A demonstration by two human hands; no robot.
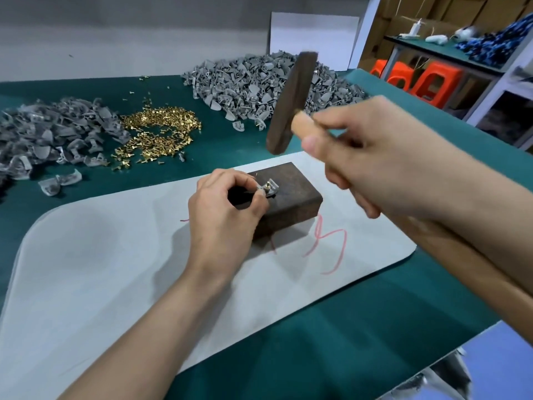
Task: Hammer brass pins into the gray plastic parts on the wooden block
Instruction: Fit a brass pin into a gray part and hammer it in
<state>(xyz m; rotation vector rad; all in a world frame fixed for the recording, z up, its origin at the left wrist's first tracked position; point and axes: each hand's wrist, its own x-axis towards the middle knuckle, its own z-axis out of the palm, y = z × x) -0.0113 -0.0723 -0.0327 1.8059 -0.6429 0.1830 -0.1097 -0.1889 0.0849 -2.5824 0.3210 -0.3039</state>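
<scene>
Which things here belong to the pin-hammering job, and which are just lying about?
Job: hammer in right hand; gray part with brass pin, held by left hand; wooden block; brass pin pile; gray part heaps.
Lying about: orange stools; blue patterned cloth.

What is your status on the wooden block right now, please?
Left hand pinches gray part on wooden block, brass pin standing in it. Right hand grips hammer, raised clear of block. Left fingertips close beside the pin.

Small assembly workshop: green workbench (331,327), heaped gray parts (259,82), stacked cartons (432,13).
</scene>
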